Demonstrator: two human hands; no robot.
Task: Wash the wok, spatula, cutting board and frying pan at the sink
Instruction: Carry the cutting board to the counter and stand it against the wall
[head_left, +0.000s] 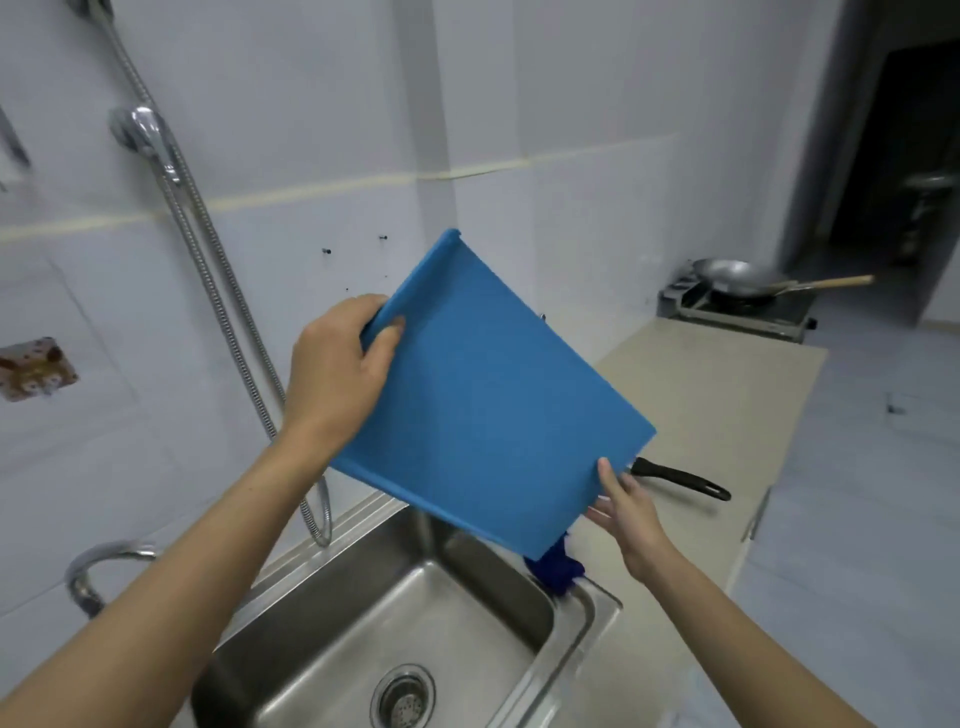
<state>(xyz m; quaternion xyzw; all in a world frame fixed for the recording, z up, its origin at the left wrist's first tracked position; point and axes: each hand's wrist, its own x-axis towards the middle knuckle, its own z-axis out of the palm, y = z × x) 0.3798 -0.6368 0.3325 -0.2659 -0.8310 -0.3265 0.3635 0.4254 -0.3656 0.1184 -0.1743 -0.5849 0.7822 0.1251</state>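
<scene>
The blue cutting board (488, 395) is up in the air, tilted over the steel sink (415, 623), and it blocks plenty: of the frying pan only the black handle (680, 480) pokes out past the board's lower right corner, lying on the beige counter (717, 395), the pan's body fully hidden. A dark blue cloth (556, 564) peeks from under the board's bottom edge at the sink rim, its shape hard to read. Far back on the stove (743, 312) sits the metal wok (737, 275) with a wooden-handled utensil (826, 283) resting in it, too small and soft to say whether it is the spatula. The left hand (337, 374) grips the board's upper left edge, thumb on the face, fingers curled behind and out of sight. The right hand (623, 509) meets the lower right corner, thumb laid straight along the face, fingers loosely extended beneath; how firmly they hold I cannot tell. Both forearms reach up from the bottom corners.
</scene>
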